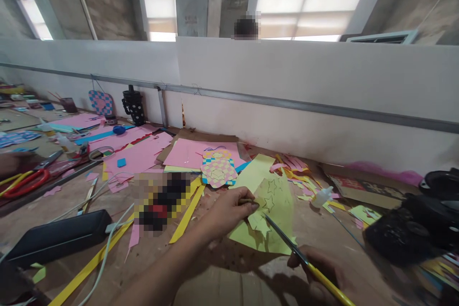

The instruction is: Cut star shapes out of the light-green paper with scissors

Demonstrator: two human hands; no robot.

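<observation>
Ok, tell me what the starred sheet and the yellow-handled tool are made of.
The starred sheet looks like thin matte paper: dark drawn stars, cut edges, soft bends. The tool's handle has a glossy yellow finish, perhaps painted wood or plastic; the look can't settle which. Its shaft looks like dark metal, with a slight sheen.

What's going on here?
A person's left hand pinches a sheet of yellow paper with stars drawn on it. The right hand holds a yellow-handled tool, its metal tip over the sheet. Pink paper and a woven paper piece lie on the bench beyond.
</observation>
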